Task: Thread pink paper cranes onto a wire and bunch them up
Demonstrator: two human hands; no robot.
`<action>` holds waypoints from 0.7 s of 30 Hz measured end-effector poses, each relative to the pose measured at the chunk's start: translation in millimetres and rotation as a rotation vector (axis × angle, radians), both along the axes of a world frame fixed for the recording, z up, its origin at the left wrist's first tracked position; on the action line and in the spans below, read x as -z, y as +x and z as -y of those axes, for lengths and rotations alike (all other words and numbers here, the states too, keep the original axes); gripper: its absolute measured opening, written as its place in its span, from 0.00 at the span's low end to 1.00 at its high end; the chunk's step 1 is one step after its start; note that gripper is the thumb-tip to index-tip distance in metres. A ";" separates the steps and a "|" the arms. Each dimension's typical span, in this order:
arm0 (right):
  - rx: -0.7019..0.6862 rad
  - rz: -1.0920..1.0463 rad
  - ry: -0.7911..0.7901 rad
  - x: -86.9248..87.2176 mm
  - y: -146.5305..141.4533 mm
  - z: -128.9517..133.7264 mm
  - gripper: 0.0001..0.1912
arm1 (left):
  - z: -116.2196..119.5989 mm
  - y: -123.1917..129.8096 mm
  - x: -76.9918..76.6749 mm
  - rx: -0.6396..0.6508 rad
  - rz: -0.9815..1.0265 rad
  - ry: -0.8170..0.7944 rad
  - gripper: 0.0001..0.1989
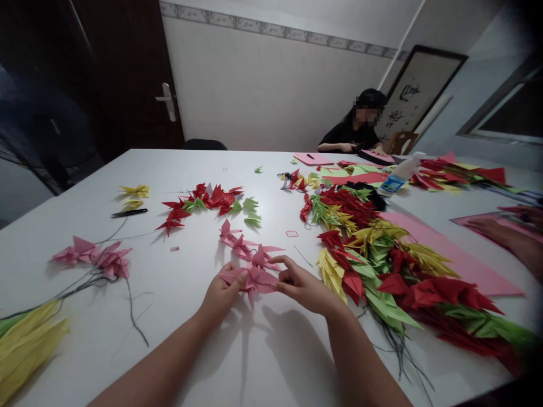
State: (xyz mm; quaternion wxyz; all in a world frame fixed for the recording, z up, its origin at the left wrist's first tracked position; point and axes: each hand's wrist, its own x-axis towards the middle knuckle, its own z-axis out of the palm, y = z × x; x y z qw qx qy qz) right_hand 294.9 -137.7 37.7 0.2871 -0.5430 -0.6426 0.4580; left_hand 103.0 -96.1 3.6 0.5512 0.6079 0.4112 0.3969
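Note:
Between my two hands is a pink paper crane [257, 276] with its wings spread, held just over the table. My left hand [224, 288] pinches its left wing between thumb and fingers. On the other side, my right hand [299, 282] grips the right wing, with the index finger bent over the top. Just beyond it lie more pink paper cranes [237, 244] in a short row. Farther to the left sits another pink cluster [95, 257] with dark threads [91, 277] trailing from it.
Strings of red, green and yellow cranes [382, 254] cover the right side. A red and green group [203, 200] lies beyond my hands. Small black snips [129, 213] rest at left. A bottle [399, 175], pink paper [458, 254], a co-worker's hand [496, 229] and a seated person [354, 130] are also around.

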 end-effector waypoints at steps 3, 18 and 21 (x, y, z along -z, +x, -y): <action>-0.039 0.153 0.025 -9.7 9.0 7.2 0.13 | 2.0 0.8 -1.0 -0.003 -0.084 0.091 0.17; 0.077 0.391 0.148 -13.6 15.4 14.7 0.07 | 3.7 2.8 2.8 -0.015 -0.168 0.139 0.17; 0.095 0.415 0.117 -15.9 15.6 16.8 0.08 | 5.9 2.3 4.2 0.013 -0.180 0.135 0.15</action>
